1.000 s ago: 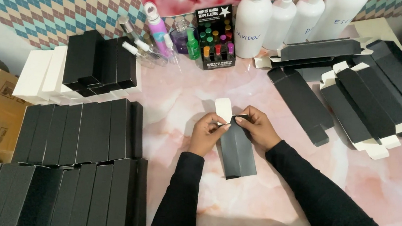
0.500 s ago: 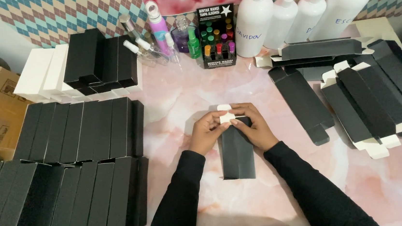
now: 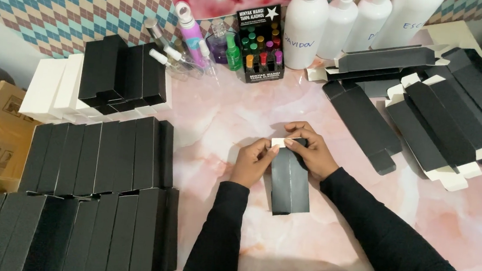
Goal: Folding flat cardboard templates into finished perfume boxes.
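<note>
My left hand [image 3: 255,160] pinches the white end flap of a narrow black cardboard carton [image 3: 290,180], fingers closed on the flap's left edge. My right hand [image 3: 311,152] curls over the carton's top from the other side, gripping it and pressing the flap down. The carton lies flat on the pink marbled tabletop [image 3: 242,118] between my forearms, its far end not yet shut. To my left, rows of finished black cartons [image 3: 99,164] lie side by side, with a further stack of black and white cartons [image 3: 97,82] beyond them. To my right, a loose pile of flat, unfolded black carton blanks [image 3: 428,117] waits, so I judge much folding is done and a fair share is left.
</note>
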